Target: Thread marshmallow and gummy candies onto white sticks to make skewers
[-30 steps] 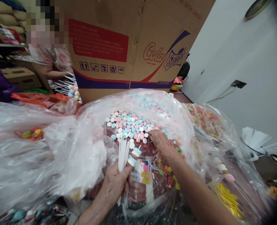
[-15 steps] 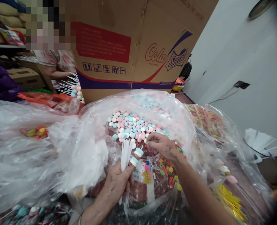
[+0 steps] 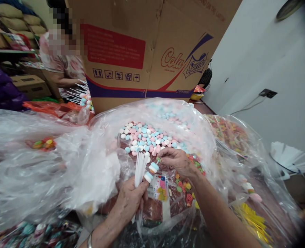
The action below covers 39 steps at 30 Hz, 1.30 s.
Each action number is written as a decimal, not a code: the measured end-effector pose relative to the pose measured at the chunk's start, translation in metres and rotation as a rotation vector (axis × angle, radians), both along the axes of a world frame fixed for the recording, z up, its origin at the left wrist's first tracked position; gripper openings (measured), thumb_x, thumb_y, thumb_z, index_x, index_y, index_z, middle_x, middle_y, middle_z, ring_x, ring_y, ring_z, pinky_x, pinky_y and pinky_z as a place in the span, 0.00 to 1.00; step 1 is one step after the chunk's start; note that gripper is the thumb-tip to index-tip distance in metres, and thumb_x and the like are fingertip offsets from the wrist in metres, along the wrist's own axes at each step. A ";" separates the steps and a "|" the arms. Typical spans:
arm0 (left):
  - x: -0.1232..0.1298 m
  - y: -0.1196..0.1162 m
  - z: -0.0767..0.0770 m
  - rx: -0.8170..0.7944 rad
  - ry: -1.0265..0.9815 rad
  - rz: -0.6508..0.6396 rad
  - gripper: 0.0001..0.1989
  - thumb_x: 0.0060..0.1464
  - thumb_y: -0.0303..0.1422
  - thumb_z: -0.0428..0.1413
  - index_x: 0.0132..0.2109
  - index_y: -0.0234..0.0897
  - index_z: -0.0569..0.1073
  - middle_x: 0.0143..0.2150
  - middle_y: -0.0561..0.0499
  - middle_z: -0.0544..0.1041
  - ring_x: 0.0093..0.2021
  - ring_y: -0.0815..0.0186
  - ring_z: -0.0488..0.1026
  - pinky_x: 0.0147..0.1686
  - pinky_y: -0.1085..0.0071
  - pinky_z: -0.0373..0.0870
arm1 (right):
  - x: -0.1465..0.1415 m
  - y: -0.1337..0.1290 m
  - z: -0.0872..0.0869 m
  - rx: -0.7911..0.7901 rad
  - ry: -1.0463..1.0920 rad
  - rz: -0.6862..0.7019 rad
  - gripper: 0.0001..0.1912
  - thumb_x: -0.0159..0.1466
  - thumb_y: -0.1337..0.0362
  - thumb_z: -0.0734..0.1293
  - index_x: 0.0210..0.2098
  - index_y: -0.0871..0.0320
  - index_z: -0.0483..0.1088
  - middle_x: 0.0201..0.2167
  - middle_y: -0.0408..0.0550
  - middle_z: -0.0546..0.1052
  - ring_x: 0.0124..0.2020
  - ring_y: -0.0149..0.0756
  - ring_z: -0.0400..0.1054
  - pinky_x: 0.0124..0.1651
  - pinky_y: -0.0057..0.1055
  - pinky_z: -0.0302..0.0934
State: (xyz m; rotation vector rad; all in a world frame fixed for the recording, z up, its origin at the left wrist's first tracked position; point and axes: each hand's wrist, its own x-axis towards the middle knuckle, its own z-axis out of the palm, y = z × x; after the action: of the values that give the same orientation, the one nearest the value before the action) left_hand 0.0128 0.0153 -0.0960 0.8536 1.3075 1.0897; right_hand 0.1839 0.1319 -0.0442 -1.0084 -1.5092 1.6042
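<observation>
My left hand (image 3: 133,196) is closed around a bundle of white sticks (image 3: 141,167) and one candy skewer (image 3: 151,170). Blue and white marshmallows with an orange piece between them are threaded on that skewer. My right hand (image 3: 176,161) pinches a small green gummy ring (image 3: 158,159) at the skewer's upper tip. Whether the tip is through the ring is too small to tell. Beyond my hands lies a spread of pink, blue and white marshmallows (image 3: 147,136). Loose gummy rings (image 3: 183,186) lie below my right wrist. Beside the skewer is a printed packet (image 3: 160,187).
A big cardboard carton (image 3: 149,55) stands behind the marshmallow bag. Clear plastic bags (image 3: 56,172) cover the left side. On the right are a bag of gummy rings (image 3: 227,132), yellow ties (image 3: 254,220) and white sticks (image 3: 286,156). A co-worker (image 3: 61,65) is at back left.
My right hand has moved slightly left to the skewer's tip, and a green gummy ring now shows in its fingers. My left hand keeps its hold on the sticks and skewer.
</observation>
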 end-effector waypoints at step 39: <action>0.000 -0.001 0.002 0.002 -0.137 0.113 0.18 0.43 0.46 0.63 0.26 0.36 0.71 0.15 0.57 0.70 0.09 0.76 0.57 0.08 0.80 0.51 | 0.006 0.026 -0.029 0.547 -0.903 -0.173 0.01 0.57 0.67 0.63 0.28 0.56 0.65 0.27 0.42 0.69 0.29 0.34 0.62 0.32 0.27 0.52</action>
State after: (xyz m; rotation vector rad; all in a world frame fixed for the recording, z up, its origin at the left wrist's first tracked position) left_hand 0.0131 0.0147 -0.0941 0.7006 1.2519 1.2173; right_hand 0.1900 0.1581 -0.0732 -1.5577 -2.1820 0.5147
